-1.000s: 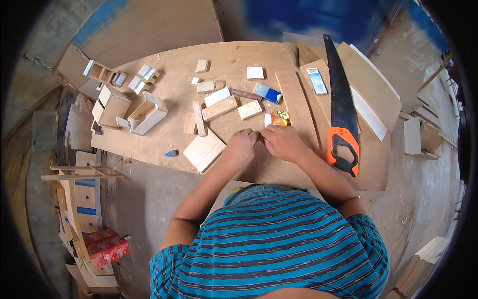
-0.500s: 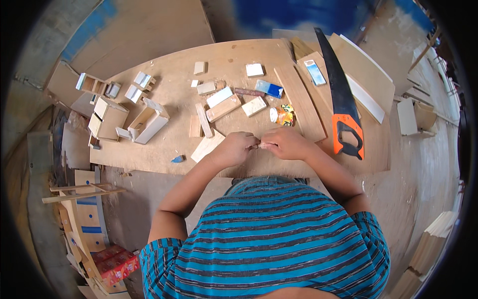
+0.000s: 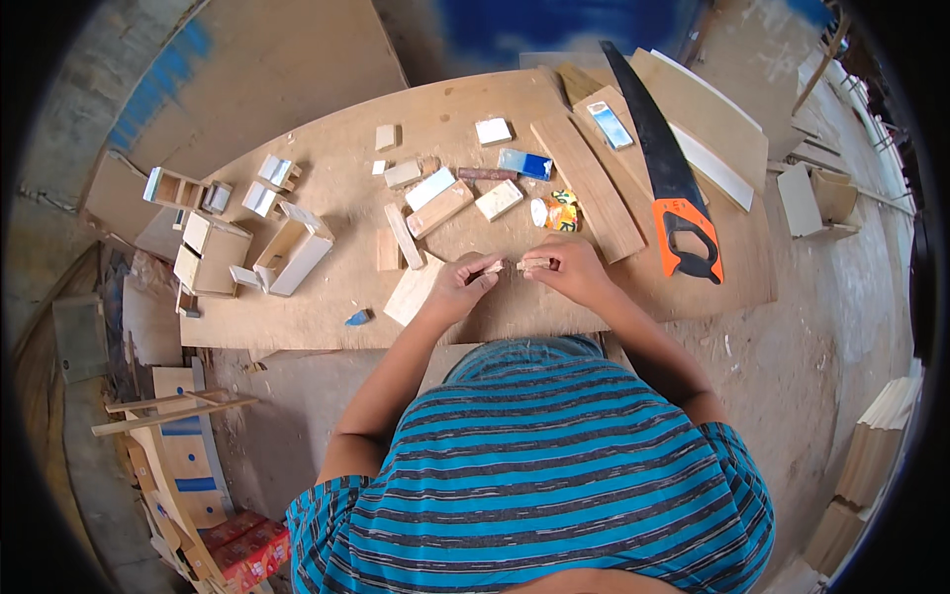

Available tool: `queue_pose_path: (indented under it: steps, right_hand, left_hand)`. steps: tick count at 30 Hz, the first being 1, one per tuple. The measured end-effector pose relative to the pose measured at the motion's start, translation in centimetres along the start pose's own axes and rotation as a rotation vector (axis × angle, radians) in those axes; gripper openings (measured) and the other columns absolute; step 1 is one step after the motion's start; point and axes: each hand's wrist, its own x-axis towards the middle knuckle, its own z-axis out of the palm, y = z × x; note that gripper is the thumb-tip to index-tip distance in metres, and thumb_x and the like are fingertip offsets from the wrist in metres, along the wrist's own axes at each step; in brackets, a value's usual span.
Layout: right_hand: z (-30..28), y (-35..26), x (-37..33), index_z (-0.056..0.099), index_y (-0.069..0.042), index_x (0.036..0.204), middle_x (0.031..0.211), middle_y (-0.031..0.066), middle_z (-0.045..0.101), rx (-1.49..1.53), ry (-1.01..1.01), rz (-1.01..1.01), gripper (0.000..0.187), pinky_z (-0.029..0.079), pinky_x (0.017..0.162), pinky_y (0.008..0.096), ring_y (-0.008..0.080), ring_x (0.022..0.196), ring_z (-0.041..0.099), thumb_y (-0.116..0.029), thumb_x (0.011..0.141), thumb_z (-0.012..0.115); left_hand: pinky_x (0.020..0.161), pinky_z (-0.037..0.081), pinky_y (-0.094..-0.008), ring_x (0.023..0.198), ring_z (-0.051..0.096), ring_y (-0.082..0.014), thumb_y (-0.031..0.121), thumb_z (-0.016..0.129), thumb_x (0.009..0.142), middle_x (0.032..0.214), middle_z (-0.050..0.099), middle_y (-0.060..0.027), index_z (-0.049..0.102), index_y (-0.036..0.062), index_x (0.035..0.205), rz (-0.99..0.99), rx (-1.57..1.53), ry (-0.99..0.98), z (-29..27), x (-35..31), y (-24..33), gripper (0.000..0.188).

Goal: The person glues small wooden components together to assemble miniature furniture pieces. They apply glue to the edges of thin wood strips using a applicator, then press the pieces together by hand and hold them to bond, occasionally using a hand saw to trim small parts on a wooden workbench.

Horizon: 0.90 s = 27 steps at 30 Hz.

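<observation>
Over the front edge of the table, my left hand (image 3: 458,287) pinches a small pale wood piece (image 3: 494,267) between thumb and fingers. Facing it across a narrow gap, my right hand (image 3: 572,269) grips another small wood piece (image 3: 534,263). The fingers partly cover both pieces. Beside my left hand lies a flat pale board (image 3: 411,289), with a narrow wood strip (image 3: 403,236) behind it. Just beyond my right hand are a yellow packet (image 3: 562,213) and a small white-topped container (image 3: 539,212).
A handsaw (image 3: 665,158) with an orange handle rests on boards at the right, next to a long plank (image 3: 594,193). Several wood blocks (image 3: 442,209) lie mid-table. Small wooden assemblies (image 3: 213,255) stand at the left, and a blue scrap (image 3: 358,317) lies near the front edge.
My hands, which were together, have moved slightly apart. A wood piece now shows in each hand, with a gap between them. The whole view has shifted a little.
</observation>
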Motion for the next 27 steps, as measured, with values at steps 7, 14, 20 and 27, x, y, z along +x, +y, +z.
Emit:
queue_pose_path:
  steps: [7,14,20,27]
  right_hand:
    - [2.1,1.9,0.1,0.07,-0.013,0.092,0.083,0.0073,0.062,-0.263,0.124,-0.12,0.022,0.048,0.069,0.0381,0.0275,0.079,0.061,-0.019,0.071,0.073]
    - [1.9,1.2,0.2,0.071,-0.009,0.094,0.082,0.0087,0.061,-0.133,0.161,-0.188,0.024,0.048,0.066,0.0333,0.0246,0.075,0.06,-0.015,0.071,0.073]
    - [1.1,-1.5,0.5,0.071,-0.005,0.094,0.08,0.0084,0.062,-0.007,0.176,-0.242,0.023,0.046,0.061,0.0289,0.0201,0.072,0.059,-0.01,0.072,0.074]
    - [1.0,-1.0,1.0,0.069,-0.001,0.095,0.074,0.0049,0.061,0.185,0.07,-0.215,0.019,0.043,0.053,0.0232,0.0122,0.066,0.056,-0.014,0.08,0.071]
  left_hand:
    - [0.077,0.047,-0.0307,0.087,0.061,-0.0262,0.001,0.06,0.08,0.094,0.064,-0.0137,0.064,0.0041,0.11,0.134,0.596,0.184,0.9,-0.2,1.2,0.031]
    - [0.069,0.049,-0.0327,0.077,0.062,-0.0284,0.01,0.066,0.078,0.085,0.066,-0.0122,0.067,0.0045,0.102,0.447,0.907,0.43,1.8,0.6,1.7,0.025]
    - [0.061,0.046,-0.0285,0.065,0.058,-0.0139,0.022,0.061,0.089,0.076,0.066,-0.0054,0.07,-0.001,0.082,-0.138,-0.084,0.071,1.9,1.1,0.6,0.025]
    - [0.071,0.045,-0.0262,0.073,0.057,-0.0099,0.014,0.06,0.09,0.076,0.063,-0.003,0.066,-0.0003,0.09,-0.172,-0.408,0.022,1.0,0.1,0.8,0.016]
